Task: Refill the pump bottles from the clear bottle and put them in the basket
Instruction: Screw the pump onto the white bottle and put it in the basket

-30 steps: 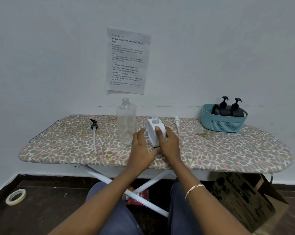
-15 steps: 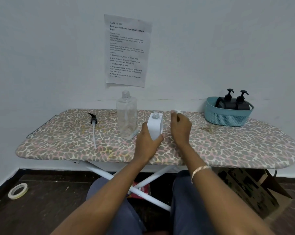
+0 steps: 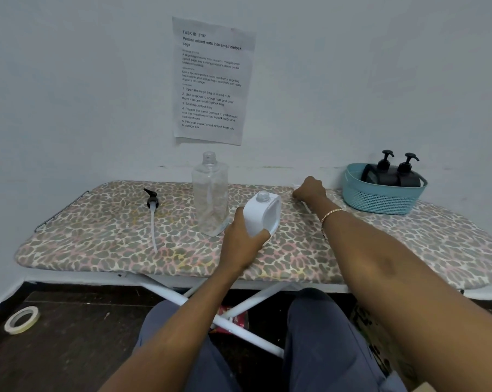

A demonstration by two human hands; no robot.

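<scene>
My left hand grips a white pump bottle by its lower half and holds it tilted to the right, its neck open with no pump on it. My right hand is stretched to the back of the ironing board, its fingers curled over a white pump head that it mostly hides. The clear bottle stands uncapped just left of the white bottle. A teal basket at the back right holds two black pump bottles.
A black pump head with a long white tube lies on the left part of the board. A printed sheet is taped to the wall. A tape roll lies on the floor at the left.
My right hand let go of the white bottle and reached back to the white pump head. My left hand took the bottle and tilted it to the right.
</scene>
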